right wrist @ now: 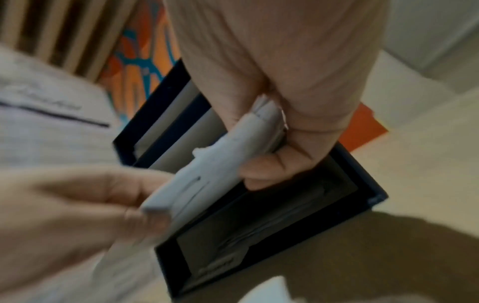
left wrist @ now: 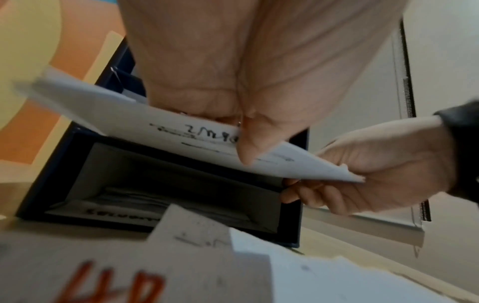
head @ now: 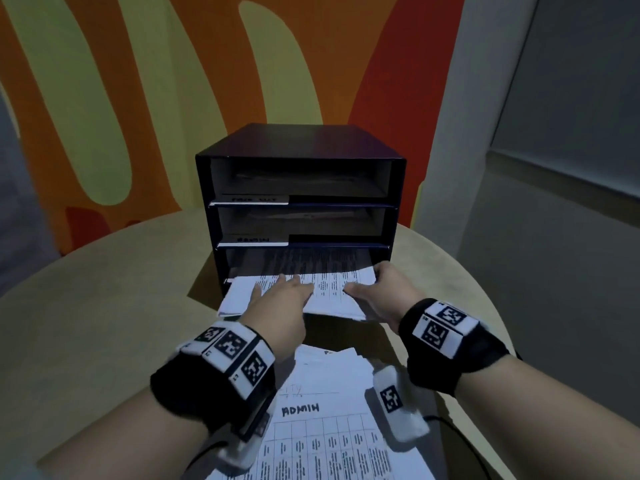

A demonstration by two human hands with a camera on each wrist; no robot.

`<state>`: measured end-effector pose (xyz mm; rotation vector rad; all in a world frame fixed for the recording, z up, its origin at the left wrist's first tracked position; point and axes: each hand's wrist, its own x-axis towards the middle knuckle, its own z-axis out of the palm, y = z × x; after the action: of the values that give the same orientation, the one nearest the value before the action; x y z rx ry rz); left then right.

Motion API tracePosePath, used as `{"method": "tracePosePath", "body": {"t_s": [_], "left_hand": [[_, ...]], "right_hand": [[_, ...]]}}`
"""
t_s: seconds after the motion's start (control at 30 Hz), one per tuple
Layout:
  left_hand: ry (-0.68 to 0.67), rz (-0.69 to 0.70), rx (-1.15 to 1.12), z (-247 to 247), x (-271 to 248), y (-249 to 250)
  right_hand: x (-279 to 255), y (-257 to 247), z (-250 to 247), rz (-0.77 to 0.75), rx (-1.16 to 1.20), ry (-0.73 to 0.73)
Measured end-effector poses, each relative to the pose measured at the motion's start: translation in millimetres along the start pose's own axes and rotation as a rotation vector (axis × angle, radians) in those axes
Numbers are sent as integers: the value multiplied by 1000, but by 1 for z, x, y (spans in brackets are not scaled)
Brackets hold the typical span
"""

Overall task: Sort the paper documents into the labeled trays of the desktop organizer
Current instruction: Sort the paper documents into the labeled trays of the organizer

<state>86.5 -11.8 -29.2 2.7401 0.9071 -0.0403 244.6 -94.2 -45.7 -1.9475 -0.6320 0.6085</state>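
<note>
A dark blue three-tray organizer [head: 298, 143] stands at the middle of the table. Both hands hold a stack of printed sheets [head: 329, 292] whose far end lies inside the bottom tray [left wrist: 168, 184]. My left hand [head: 284, 289] lies on top of the stack with straight fingers, and its thumb [left wrist: 246, 147] pinches from below. At the stack's right edge my right hand [head: 367, 282] grips it, thumb [right wrist: 259, 174] on one face and fingers on the other. The two upper trays carry white labels [head: 254, 199] too blurred to read.
A loose pile of sheets [head: 311, 427] lies near me, its top one headed ADMIN; a sheet marked HR in red [left wrist: 116, 287] lies among them. The round beige table [head: 104, 306] spreads left and right of the organizer. A painted wall stands close behind.
</note>
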Motion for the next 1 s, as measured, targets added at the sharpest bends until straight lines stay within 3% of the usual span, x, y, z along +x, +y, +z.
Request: {"method": "tracePosePath", "body": {"t_s": [0.2,0.33,0.5,0.8,1.0], "left_hand": [[50,-90,126,-7,27,10],[94,-134,174,-14,38,16],[79,-154,186,-19,52,16],[203,-63,284,-7,48,15],[18,-153,251,0,56,23]], "right_hand": [[-37,-25,5,-177,-805,-44],[-49,-37,13,-311,-1122,-46],[-45,-49,22,-347,-1129,-277],[-1,-46,29,-237,-1050,-187],[9,-57,30,-297,-993,-299]]}}
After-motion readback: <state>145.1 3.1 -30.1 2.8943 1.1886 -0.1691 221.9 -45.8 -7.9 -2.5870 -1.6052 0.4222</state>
